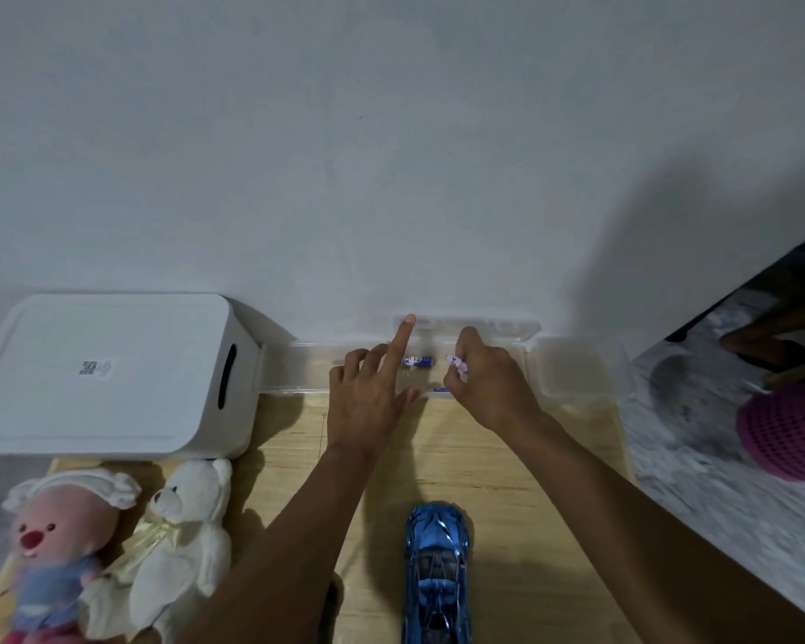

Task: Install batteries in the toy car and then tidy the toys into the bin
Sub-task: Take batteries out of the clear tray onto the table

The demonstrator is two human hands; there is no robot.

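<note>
My right hand [484, 388] is curled and pinches a battery [456, 363] over the clear box [298, 369]. My left hand [368, 402] is loose, and one straight finger touches the box lid [507, 327]. A second battery [418, 361] lies in the box between my hands. The blue toy car [438, 578] sits near me, well apart from both hands. The white bin [103, 369] is far left.

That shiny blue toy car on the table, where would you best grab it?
Across its narrow middle, from above: the blue toy car lies lengthwise on the wooden table with both long sides free, so thumb and fingers can probably span it.
</note>
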